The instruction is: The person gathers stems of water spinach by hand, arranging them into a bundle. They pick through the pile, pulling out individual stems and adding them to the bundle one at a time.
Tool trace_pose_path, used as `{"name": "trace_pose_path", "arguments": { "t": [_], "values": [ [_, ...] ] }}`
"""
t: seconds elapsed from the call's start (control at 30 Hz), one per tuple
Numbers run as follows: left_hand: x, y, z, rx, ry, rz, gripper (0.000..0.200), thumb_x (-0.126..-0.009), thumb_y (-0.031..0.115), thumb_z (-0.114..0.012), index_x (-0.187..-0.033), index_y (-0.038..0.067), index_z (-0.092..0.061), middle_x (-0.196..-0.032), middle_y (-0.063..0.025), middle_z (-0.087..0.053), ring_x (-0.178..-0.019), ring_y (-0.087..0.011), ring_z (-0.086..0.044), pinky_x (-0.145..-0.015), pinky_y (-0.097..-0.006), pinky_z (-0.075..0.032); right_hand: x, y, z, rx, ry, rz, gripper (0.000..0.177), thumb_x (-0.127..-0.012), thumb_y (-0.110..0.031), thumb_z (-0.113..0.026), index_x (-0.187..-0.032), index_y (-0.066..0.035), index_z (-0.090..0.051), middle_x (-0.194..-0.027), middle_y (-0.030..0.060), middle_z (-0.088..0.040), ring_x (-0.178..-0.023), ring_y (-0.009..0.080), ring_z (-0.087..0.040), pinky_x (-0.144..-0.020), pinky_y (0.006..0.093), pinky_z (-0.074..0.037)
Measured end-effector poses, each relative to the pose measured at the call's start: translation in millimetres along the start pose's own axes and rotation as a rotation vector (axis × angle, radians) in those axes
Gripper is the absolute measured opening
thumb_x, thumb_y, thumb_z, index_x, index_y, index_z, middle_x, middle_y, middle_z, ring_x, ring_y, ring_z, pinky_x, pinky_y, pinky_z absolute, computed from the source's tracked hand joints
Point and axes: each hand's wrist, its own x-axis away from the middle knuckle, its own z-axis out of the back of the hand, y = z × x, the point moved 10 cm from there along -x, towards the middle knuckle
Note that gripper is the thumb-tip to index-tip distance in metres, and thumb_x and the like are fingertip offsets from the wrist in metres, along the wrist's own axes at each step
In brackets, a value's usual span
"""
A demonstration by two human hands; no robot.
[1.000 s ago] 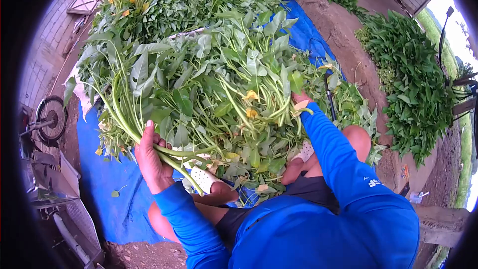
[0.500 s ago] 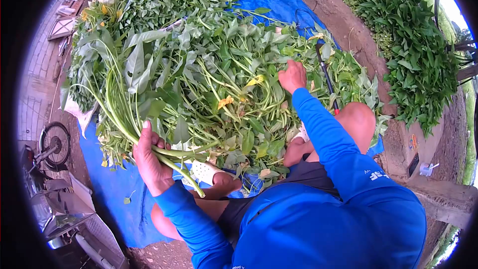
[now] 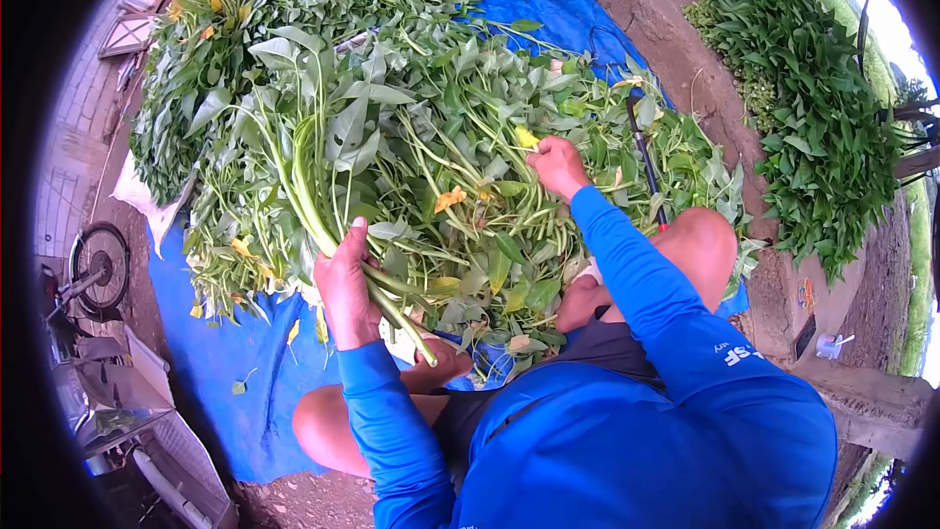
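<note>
My left hand (image 3: pixel 345 284) is closed around a bunch of water spinach (image 3: pixel 311 198), its leafy tops pointing up and away and its cut stem ends sticking out below the palm. My right hand (image 3: pixel 561 168) is closed over the loose heap, with a yellow leaf (image 3: pixel 526 137) at its fingertips; the grip itself is partly hidden. Beneath both hands spreads a pile of water spinach (image 3: pixel 490 235) with tangled stems and some yellowed leaves. An orange-yellow leaf (image 3: pixel 450 199) lies on the pile between my hands.
A black rod-like tool (image 3: pixel 643 152) with a red end lies by my right knee. Under the pile is a blue tarp (image 3: pixel 225 382). Stacked greens (image 3: pixel 813 108) stand at the right, and a wheel (image 3: pixel 100 269) is at the left.
My left hand has moved right and slightly down with the bunch, which now stands more upright. My right hand has shifted left to the yellow leaf, which has moved and turned.
</note>
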Motion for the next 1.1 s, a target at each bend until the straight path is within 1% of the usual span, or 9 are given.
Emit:
{"name": "trace_pose_path", "arguments": {
  "t": [0.1,0.2,0.23,0.33,0.5,0.6,0.83,0.97,1.1],
  "values": [
    [-8.7,-11.5,2.0,-0.056,0.036,0.031,0.022,-0.092,0.021,-0.083,-0.097,0.008,-0.065,-0.072,0.0009,-0.058,-0.056,-0.0112,-0.053,-0.053,-0.0276,-0.044,11.3,-44.6,29.1,-0.364,-0.091,0.018,0.027,-0.097,-0.024,-0.080,-0.111,-0.001,-0.077,-0.099,-0.0025,-0.074,-0.090,0.0103,-0.064,-0.082,0.0319,-0.052],
    [-9.1,-13.1,-4.2,-0.049,0.002,0.033,0.021,-0.092,0.019,-0.082,-0.098,0.007,-0.066,-0.074,0.0015,-0.060,-0.058,-0.0106,-0.054,-0.054,-0.0274,-0.045,25.6,-77.2,64.8,-0.427,-0.077,0.102,0.027,-0.099,-0.027,-0.078,-0.113,-0.004,-0.077,-0.103,0.0031,-0.076,-0.096,0.0126,-0.067,-0.089,0.0338,-0.053],
    [-8.9,-13.8,-3.7,-0.047,0.007,0.033,0.023,-0.091,0.021,-0.083,-0.093,0.007,-0.065,-0.071,0.0007,-0.058,-0.057,-0.0118,-0.054,-0.054,-0.0282,-0.045,35.4,-78.4,64.9,-0.536,-0.238,-0.005,0.031,-0.101,-0.024,-0.075,-0.127,-0.006,-0.073,-0.110,0.0018,-0.076,-0.097,0.0109,-0.067,-0.092,0.0339,-0.054],
    [-5.5,-20.8,-9.6,-0.030,-0.003,0.046,0.028,-0.090,0.024,-0.085,-0.084,0.008,-0.063,-0.067,-0.0007,-0.055,-0.054,-0.0141,-0.053,-0.053,-0.0296,-0.044,51.1,-79.2,53.5,-0.898,-0.485,-0.100,0.035,-0.104,-0.021,-0.070,-0.135,-0.007,-0.068,-0.113,0.0004,-0.075,-0.096,0.0111,-0.069,-0.091,0.0347,-0.056],
    [-2.9,-23.8,-13.8,0.013,-0.047,0.092,0.026,-0.091,0.023,-0.085,-0.087,0.007,-0.065,-0.067,0.0000,-0.055,-0.054,-0.0126,-0.053,-0.051,-0.0289,-0.044,84.3,-130.5,88.3,-1.103,-0.551,0.136,0.036,-0.106,-0.017,-0.066,-0.140,-0.006,-0.065,-0.090,-0.0056,-0.064,-0.077,0.0070,-0.063,-0.067,0.0254,-0.054],
    [5.0,-29.0,-22.1,0.062,-0.076,0.127,0.022,-0.091,0.016,-0.083,-0.089,0.007,-0.064,-0.068,0.0000,-0.057,-0.053,-0.0116,-0.053,-0.050,-0.0268,-0.045,107.1,-151.9,110.2,-1.053,-0.531,0.147,0.036,-0.105,-0.017,-0.067,-0.140,-0.007,-0.067,-0.093,-0.0050,-0.066,-0.075,0.0054,-0.061,-0.064,0.0238,-0.051],
    [1.6,-57.1,-39.3,0.257,-0.167,0.254,0.028,-0.092,0.025,-0.086,-0.086,0.010,-0.063,-0.066,-0.0009,-0.057,-0.054,-0.0132,-0.055,-0.050,-0.0284,-0.048,148.7,-179.9,103.2,-0.674,-0.246,0.425,0.037,-0.102,-0.015,-0.074,-0.136,-0.002,-0.071,-0.096,-0.0047,-0.069,-0.073,0.0021,-0.052,-0.062,0.0220,-0.042],
    [8.5,-83.0,-53.4,0.368,-0.285,0.397,0.034,-0.099,0.043,-0.079,-0.088,0.018,-0.058,-0.068,0.0020,-0.056,-0.058,-0.0148,-0.055,-0.057,-0.0343,-0.053,180.4,-177.5,41.9,-0.565,-0.384,0.375,0.038,-0.102,-0.013,-0.073,-0.138,0.001,-0.069,-0.103,0.0004,-0.073,-0.086,0.0049,-0.060,-0.074,0.0251,-0.050],
    [12.3,-131.3,-57.0,0.509,-0.355,0.499,0.047,-0.093,0.061,-0.076,-0.086,0.017,-0.059,-0.078,-0.0002,-0.057,-0.070,-0.0154,-0.057,-0.065,-0.0347,-0.055,203.7,-125.0,-65.5,-0.400,-0.587,0.301,0.037,-0.103,-0.012,-0.070,-0.137,0.003,-0.068,-0.114,0.0077,-0.076,-0.103,0.0122,-0.067,-0.092,0.0285,-0.055]
  ]
}}
